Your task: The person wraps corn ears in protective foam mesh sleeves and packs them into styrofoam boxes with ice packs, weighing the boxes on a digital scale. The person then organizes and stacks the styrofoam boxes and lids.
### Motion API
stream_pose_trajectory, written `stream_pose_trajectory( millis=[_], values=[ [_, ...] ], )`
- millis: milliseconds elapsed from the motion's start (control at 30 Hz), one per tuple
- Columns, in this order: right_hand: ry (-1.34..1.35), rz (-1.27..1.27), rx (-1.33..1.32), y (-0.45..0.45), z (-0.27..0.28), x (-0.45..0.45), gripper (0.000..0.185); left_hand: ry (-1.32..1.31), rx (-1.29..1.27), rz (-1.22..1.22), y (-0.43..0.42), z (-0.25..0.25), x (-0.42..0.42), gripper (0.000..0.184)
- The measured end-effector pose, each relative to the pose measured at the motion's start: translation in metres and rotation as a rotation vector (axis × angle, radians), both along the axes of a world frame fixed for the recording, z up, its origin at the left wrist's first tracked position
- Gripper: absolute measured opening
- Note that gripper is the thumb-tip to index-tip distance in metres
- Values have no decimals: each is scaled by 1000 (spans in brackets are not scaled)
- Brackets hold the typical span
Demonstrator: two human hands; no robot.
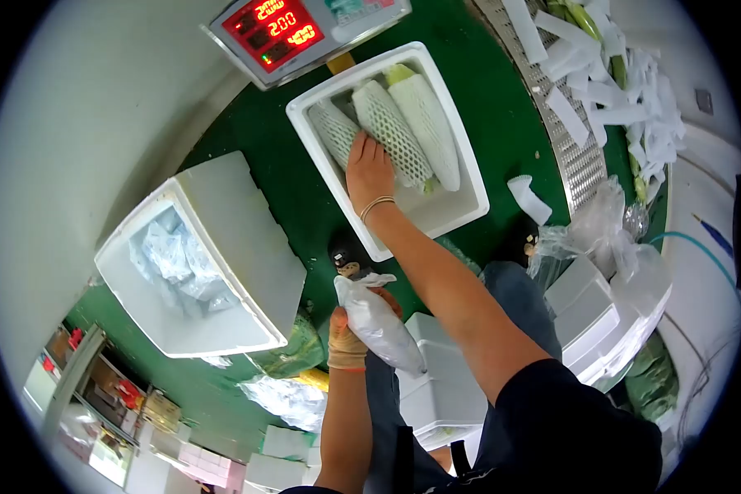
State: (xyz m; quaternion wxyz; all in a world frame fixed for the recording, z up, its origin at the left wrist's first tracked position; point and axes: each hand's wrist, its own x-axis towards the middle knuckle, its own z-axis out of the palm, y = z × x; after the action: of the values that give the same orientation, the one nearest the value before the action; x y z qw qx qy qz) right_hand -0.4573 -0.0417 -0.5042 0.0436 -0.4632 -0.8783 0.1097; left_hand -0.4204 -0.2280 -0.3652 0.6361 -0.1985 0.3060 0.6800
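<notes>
My right hand (370, 173), bare with a band at the wrist, reaches into a white foam box (472, 202). Its fingers are curled against a long pale-green vegetable in white foam netting (391, 132), their tips partly hidden. Two more wrapped vegetables lie beside it: one on the left (334, 132) and one on the right (426, 132) with a light green end showing. Lower down, my left hand (347, 336), in an orange-and-tan glove, is closed around a plump white plastic packet (383, 329). This packet hangs outside the box, tilted.
A scale with a red lit display (276, 31) stands beyond the box. Left is a foam box (263, 325) of clear-blue bags. At right, foam sleeves (568, 58) and green vegetables lie on a perforated metal surface (580, 169). White boxes (440, 387) stand by my legs.
</notes>
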Motion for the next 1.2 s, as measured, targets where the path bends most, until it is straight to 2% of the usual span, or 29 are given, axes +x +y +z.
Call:
stream_pose_trajectory(
  millis=[33,100,133,200,233,267,300,333,367,433,467,500,533,600,633,667,700,767,800,833,867,900,933,967,1000,1033,1100,1167,1200],
  values=[
    [22,-68,-96,3,2,3,62,29,-145,-56,0,3,-4,61],
    [105,-101,-519,17,48,22,70,118,-151,-131,-30,-22,-13,65],
    [247,-103,-525,17,67,47,72,104,-180,-150,-42,-39,-14,67],
    [385,-158,-603,45,150,112,74,192,-99,-130,10,3,-8,62],
    [463,-162,-549,54,164,156,80,15,-144,7,31,14,2,58],
    [363,-281,-674,76,190,199,84,119,-194,-114,36,10,5,57],
    [326,-297,-509,93,188,246,84,-81,-30,-170,33,-6,1,65],
    [322,-458,-608,122,200,293,81,10,-68,-267,48,1,11,65],
    [179,-540,-533,141,171,343,77,106,-107,-359,65,7,21,65],
    [24,-629,-568,209,122,443,73,162,-349,-342,98,9,68,66],
    [-41,-592,-533,240,101,485,68,211,-221,-433,106,-1,86,71],
    [-104,-565,-564,272,78,519,66,68,-229,-390,107,-21,102,70],
    [-173,-519,-602,306,47,549,63,65,-239,-488,129,-30,127,70],
    [-93,-409,-473,348,-36,592,51,90,-433,-568,148,-38,184,69],
    [-143,-388,-516,374,-44,598,46,22,-428,-651,147,-59,203,67],
    [-121,-276,-598,396,-64,611,67,108,-403,-754,171,-56,236,65],
    [62,-220,-344,407,-70,621,46,76,-450,-771,188,-62,268,65],
    [338,-218,20,434,-65,654,44,-26,-527,-781,206,-68,324,64],
    [342,-235,17,452,-57,690,44,-72,-519,-789,224,-65,351,64],
    [362,-386,-30,472,-47,738,45,-116,-346,-858,245,-59,372,66],
    [383,-535,-80,487,-44,786,46,-38,-393,-944,268,-55,394,69],
    [454,-797,63,500,-66,844,45,-35,-396,-951,295,-46,425,69],
    [329,-778,272,520,-69,908,42,119,-772,-949,324,-37,465,68],
    [99,-968,315,547,-89,972,39,282,-1147,-918,342,-37,493,71],
    [-78,-1000,278,566,-73,1014,43,289,-1151,-920,349,-42,506,71],
    [-275,-929,361,583,-77,1052,50,289,-1143,-937,354,-48,514,72],
    [-477,-687,209,615,-87,1097,60,291,-1135,-970,356,-56,518,74],
    [-618,-418,59,635,-113,1102,62,333,-1193,-951,343,-62,504,72],
    [-600,-418,33,635,-120,1094,62,354,-1177,-1004,343,-59,499,70]
  ],
)
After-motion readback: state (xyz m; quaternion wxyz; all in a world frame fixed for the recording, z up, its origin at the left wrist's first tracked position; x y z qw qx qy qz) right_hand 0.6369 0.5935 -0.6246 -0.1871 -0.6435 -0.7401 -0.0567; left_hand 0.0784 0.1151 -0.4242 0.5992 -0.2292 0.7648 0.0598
